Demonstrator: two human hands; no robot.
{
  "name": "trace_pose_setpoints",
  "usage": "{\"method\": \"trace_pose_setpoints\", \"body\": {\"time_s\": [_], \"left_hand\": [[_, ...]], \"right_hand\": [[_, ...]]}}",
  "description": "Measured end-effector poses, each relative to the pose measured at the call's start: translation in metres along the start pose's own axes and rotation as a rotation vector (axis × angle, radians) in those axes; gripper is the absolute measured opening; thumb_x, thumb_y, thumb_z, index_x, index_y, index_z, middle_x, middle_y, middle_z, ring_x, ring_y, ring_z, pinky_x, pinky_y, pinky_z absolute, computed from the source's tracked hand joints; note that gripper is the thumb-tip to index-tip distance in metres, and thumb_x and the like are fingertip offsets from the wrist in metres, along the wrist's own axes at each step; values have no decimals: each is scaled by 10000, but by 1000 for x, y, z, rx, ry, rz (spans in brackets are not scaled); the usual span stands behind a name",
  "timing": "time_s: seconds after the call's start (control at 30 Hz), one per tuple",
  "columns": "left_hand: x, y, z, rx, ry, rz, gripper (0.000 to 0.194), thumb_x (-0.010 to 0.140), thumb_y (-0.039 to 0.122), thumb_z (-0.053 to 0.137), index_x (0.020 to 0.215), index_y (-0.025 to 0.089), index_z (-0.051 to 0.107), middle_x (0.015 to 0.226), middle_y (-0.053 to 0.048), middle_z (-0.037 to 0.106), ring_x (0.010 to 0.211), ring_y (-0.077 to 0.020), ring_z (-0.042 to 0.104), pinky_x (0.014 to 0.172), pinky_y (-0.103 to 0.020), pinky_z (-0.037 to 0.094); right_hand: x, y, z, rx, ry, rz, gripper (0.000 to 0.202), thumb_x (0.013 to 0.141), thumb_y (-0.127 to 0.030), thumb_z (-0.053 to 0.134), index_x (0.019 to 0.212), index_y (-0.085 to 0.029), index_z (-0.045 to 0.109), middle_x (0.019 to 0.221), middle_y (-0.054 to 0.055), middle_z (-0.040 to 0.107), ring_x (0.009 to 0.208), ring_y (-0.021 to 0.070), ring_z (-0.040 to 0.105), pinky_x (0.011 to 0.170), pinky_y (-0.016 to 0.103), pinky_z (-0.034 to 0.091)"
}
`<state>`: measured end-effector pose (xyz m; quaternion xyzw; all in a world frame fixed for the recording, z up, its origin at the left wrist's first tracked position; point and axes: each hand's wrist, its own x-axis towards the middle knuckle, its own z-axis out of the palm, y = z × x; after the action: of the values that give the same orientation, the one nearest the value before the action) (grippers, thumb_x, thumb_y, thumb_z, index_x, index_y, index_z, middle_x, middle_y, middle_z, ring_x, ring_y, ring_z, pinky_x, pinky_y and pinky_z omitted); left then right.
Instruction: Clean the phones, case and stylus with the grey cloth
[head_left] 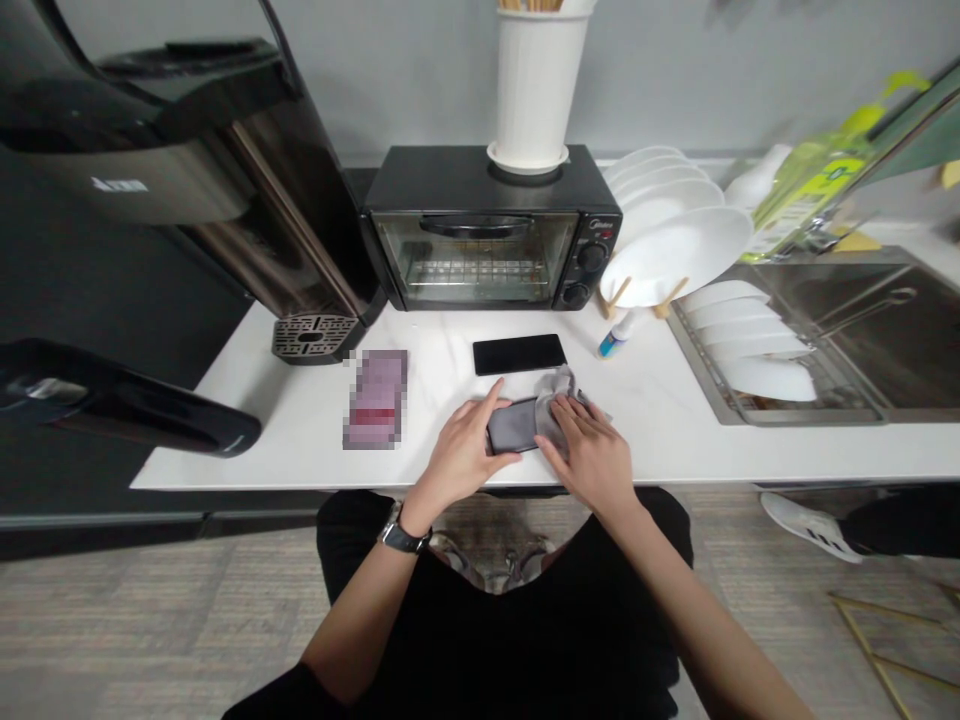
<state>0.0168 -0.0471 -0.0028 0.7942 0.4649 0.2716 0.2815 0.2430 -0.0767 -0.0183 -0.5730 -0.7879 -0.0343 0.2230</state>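
A dark phone case (513, 426) with a grey inner face lies on the white counter close to its front edge. My left hand (466, 442) grips its left end, thumb and fingers on opposite edges. Over the right end, my right hand (589, 445) presses a crumpled grey cloth (553, 395) with its fingers. Just beyond the case lies a black phone (519, 354), flat on the counter. A small bottle with a blue label (615, 338) stands to the right, near the plates.
Behind is a toaster oven (480, 250) bearing a white cup (541, 90). Left are a drinks dispenser (311, 335), a blurred pink packet (377, 395) and a black cylindrical object (120, 400). Right are racked white plates (679, 255) and a sink (862, 410) holding bowls. Another person's shoe (810, 525) shows.
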Motion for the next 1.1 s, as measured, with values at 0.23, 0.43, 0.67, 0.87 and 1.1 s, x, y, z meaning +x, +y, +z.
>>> {"method": "trace_pose_setpoints", "body": {"time_s": [0.23,0.43,0.67,0.87,1.1], "left_hand": [[-5,-13,0,5,-43,32,1073,866,153,691,1691,301,20,1476,-95,617,1330,-275,580,1120,-456,478],[-5,-8,-2,33,-19,-5,1261,792,260,869,1686,318,-19,1470,-86,625,1340,-305,559,1143,-487,443],[0,1,-3,10,-45,-7,1232,782,302,898,1681,354,57,1468,-68,628,1343,-312,552,1150,-493,426],[-1,-5,1,2,-27,10,1155,829,287,819,1689,314,48,1454,-85,635,1341,-309,561,1146,-491,446],[-9,-12,-1,30,-19,-8,1133,825,137,706,1692,307,-4,1456,-103,611,1324,-285,570,1116,-467,476]], "right_hand": [[10,-75,12,217,-84,-99,447,1056,-408,486,1316,-91,663,1351,194,711,1262,303,681,1119,445,519],[-23,-26,-13,196,-96,-157,398,1077,-379,507,1401,-184,634,1416,103,685,1325,254,652,1196,472,445],[-22,24,-17,7,-4,-35,496,1066,-419,519,1491,-166,553,1491,144,621,1353,334,623,1237,600,344],[5,-34,14,59,12,34,471,1018,-319,484,1369,-41,631,1403,256,659,1310,389,641,1109,544,514],[-5,-67,6,254,-86,-163,407,1048,-314,487,1365,-125,658,1379,144,706,1317,262,655,1171,443,489]]}}
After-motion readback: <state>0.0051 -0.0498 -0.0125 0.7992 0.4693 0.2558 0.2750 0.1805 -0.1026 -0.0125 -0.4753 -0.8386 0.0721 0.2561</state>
